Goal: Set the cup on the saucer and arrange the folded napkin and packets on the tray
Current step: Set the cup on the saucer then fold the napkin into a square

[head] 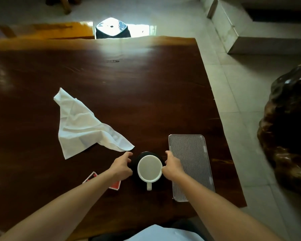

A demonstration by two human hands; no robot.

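A white cup [149, 168] stands on a dark saucer [147, 153], handle pointing toward me. My left hand [122, 165] curls around the saucer's left edge, and my right hand [172, 164] grips its right edge. A ribbed silver tray [191, 166] lies just right of my right hand with nothing on it. A crumpled white napkin [81, 126] lies unfolded on the table to the upper left. Red packets [92, 176] lie under my left forearm, partly hidden.
The dark wooden table [111, 75] ends just right of the tray and near my body. A dark carved wooden mass [288, 133] sits on the tiled floor at the right. A stool [112, 28] stands beyond the far edge.
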